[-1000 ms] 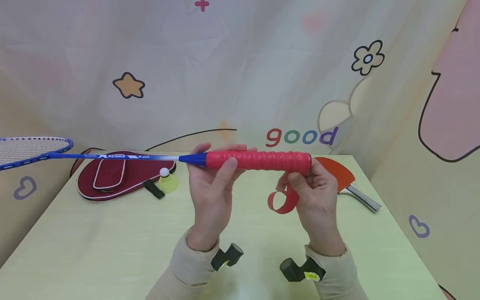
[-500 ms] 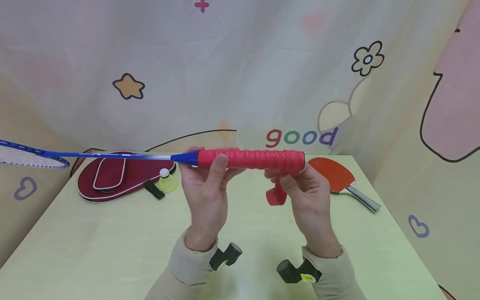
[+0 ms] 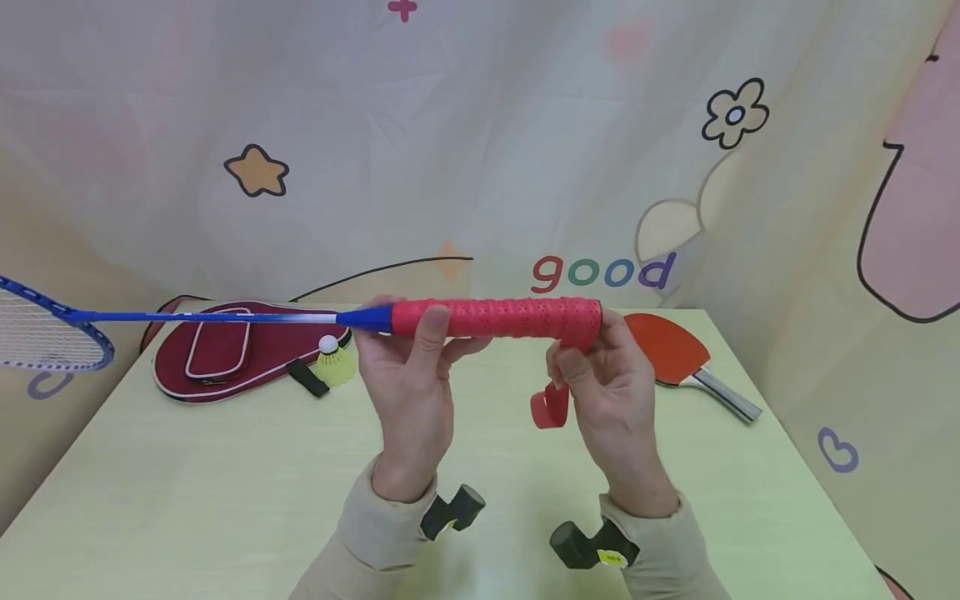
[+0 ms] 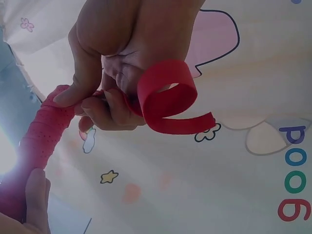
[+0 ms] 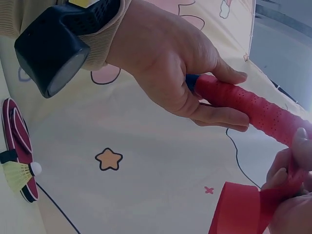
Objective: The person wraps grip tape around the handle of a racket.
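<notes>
A blue badminton racket [image 3: 225, 317] is held level above the table, its head reaching past the left edge of the head view. Red perforated grip tape [image 3: 495, 318] covers the handle in overlapping turns. My left hand [image 3: 408, 400] holds the handle near the blue cone, thumb in front and fingers behind. At the butt end, my right hand [image 3: 618, 408] pinches the tape between thumb and fingers. A loose curled tail of tape [image 3: 550, 408] hangs below those fingers. In the left wrist view, the tail [image 4: 168, 97] curls into a loop beside the right hand.
On the table [image 3: 225, 483], a maroon racket cover [image 3: 262, 350], a yellow shuttlecock [image 3: 335, 362] and a small black strip [image 3: 307, 378] lie at the back left. A red table tennis bat [image 3: 671, 350] lies at the back right. A patterned curtain [image 3: 480, 150] hangs behind.
The racket has turned about its shaft, its head swinging from above the shaft line to below it. Both hands have shifted slightly left with it, and the tape tail has swung.
</notes>
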Action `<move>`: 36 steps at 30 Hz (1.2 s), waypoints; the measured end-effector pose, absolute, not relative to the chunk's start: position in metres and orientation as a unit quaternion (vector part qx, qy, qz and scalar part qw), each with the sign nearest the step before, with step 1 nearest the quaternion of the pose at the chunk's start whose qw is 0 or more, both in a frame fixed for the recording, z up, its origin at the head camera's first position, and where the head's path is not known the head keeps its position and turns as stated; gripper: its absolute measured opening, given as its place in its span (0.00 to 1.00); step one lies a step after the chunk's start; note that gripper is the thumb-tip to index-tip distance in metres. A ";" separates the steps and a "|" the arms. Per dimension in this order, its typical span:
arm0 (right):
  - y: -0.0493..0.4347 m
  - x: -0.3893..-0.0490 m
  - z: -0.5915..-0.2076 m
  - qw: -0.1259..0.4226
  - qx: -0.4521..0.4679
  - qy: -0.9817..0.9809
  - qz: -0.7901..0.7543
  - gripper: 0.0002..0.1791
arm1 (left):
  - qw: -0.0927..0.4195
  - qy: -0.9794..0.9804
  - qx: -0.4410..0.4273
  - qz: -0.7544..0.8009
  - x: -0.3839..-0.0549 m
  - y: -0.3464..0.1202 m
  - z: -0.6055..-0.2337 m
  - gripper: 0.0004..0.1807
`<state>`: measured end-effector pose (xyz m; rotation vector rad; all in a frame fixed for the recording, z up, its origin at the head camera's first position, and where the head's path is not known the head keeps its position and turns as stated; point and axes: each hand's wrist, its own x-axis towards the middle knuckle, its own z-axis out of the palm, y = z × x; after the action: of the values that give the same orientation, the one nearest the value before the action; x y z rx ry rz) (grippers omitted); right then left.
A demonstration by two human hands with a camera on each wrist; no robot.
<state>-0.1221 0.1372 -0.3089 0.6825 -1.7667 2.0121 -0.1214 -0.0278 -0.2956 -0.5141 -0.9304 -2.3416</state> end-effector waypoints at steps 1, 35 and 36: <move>0.137 -0.122 -0.309 0.188 0.243 -0.627 0.716 0.17 | 0.281 -0.349 -0.190 -0.874 -0.121 -0.028 -0.296 0.28; 0.139 -0.119 -0.308 0.222 0.213 -0.621 0.721 0.10 | 0.276 -0.360 -0.209 -0.866 -0.119 -0.027 -0.294 0.26; 0.139 -0.119 -0.307 0.218 0.211 -0.622 0.722 0.10 | 0.278 -0.359 -0.209 -0.866 -0.119 -0.027 -0.294 0.26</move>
<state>-0.1194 0.1389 -0.3072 0.5845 -1.7209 1.9987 -0.1192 -0.0272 -0.2945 -0.5599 -0.9640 -2.3249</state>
